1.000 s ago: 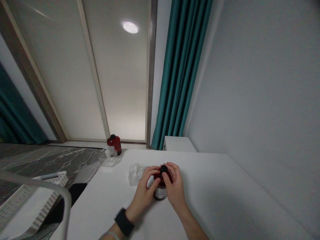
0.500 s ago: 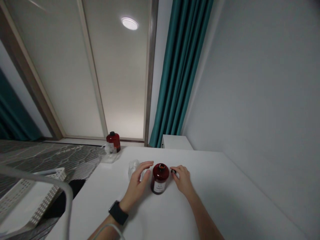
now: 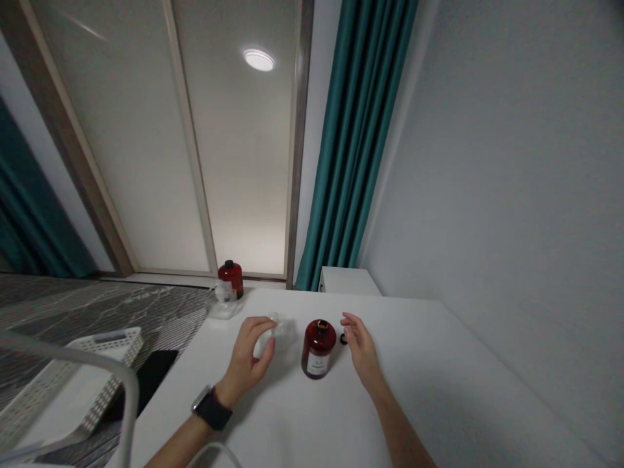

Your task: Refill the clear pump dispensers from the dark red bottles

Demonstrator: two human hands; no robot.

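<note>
A dark red bottle (image 3: 318,350) with a white label and an uncapped neck stands upright on the white table (image 3: 312,422), between my two hands. My left hand (image 3: 251,351), with a dark watch on its wrist, is curved around part of a crumpled clear plastic piece (image 3: 284,329). Its thumb and fingers are apart; whether they touch the plastic is unclear. On the other side, my right hand (image 3: 359,344) is open, fingers loosely stretched. A small black cap (image 3: 344,338) lies on the table beside its fingers, between hand and bottle.
Another red bottle (image 3: 231,278) with a black cap stands at the table's far left corner, behind clear plastic packaging (image 3: 224,303). A white perforated basket (image 3: 100,383) is at the left, past a pale curved tube (image 3: 129,403). A wall borders the right side.
My right hand has let go of the black cap, which now rests on the table. My left hand has moved left, away from the bottle, to the clear plastic. The view has shifted slightly.
</note>
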